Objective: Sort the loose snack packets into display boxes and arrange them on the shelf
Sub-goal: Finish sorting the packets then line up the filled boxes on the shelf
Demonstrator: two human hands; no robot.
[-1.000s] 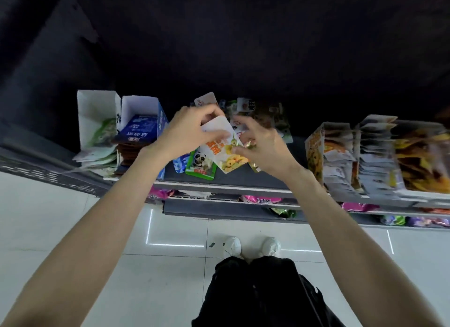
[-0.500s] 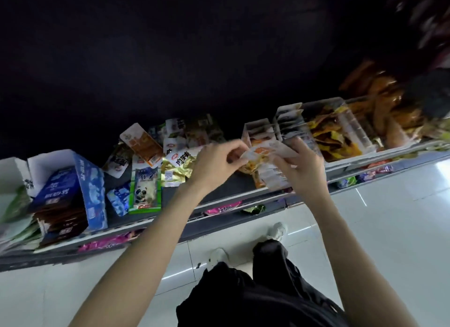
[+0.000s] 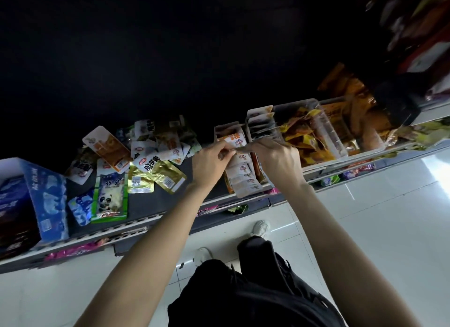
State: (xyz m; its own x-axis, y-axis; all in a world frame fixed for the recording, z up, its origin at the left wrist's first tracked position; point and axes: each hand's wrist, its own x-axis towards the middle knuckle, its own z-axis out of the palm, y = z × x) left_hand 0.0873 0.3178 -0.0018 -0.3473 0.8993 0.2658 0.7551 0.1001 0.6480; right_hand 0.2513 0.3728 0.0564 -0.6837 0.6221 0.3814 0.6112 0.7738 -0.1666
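Loose packets (image 3: 136, 161) crowd shelf (image 3: 151, 219) left of both hands' display box (image 3: 239, 170)

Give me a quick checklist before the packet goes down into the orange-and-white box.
1. Packet pinched by both hands, left hand and right hand: ok.
2. Packet above the orange-and-white display box: ok.
3. Print matches the packets already in the box: ok, as far as the blur allows.
4. Free slot at the box's rear: cannot tell.
5. Loose pile on the shelf left to sort: not ok.
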